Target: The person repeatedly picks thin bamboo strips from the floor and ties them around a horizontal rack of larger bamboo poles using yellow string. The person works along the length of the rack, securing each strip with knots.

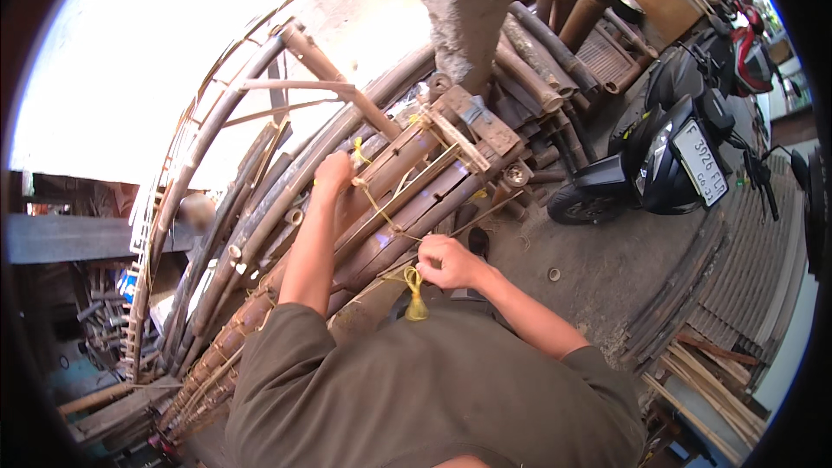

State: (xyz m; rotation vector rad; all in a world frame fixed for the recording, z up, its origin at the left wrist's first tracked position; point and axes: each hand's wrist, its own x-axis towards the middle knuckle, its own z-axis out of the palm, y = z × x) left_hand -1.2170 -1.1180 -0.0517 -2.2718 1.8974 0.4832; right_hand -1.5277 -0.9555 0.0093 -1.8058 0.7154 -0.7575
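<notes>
Figure: binding a bundle of poles, seen from above the worker. Nearest, below the bundle of brown bamboo poles [390, 199], the right hand [451, 262] is closed in a pinch on a thin yellow plastic twine [381, 212]; a knotted tail of that twine [415, 299] dangles just beneath the hand. From the pinch the twine runs taut, up and left across the poles, to the left hand [333, 172], whose fingers are curled against the bundle's upper face; whether they grip the twine or only press it there cannot be told. Handling, as judged: the twine is light, limp and probably slick, so it is best held close to the knot, wrapped once round a finger; the poles look stiff, hard and heavy, and smooth enough for a loose binding to slide. Above the bundle, a rough grey concrete post [468, 9] rises, with darker weathered poles [546, 69] stacked at its foot. Right of the bundle, well apart, a black scooter [667, 156] stands on the concrete floor [598, 269]
</notes>
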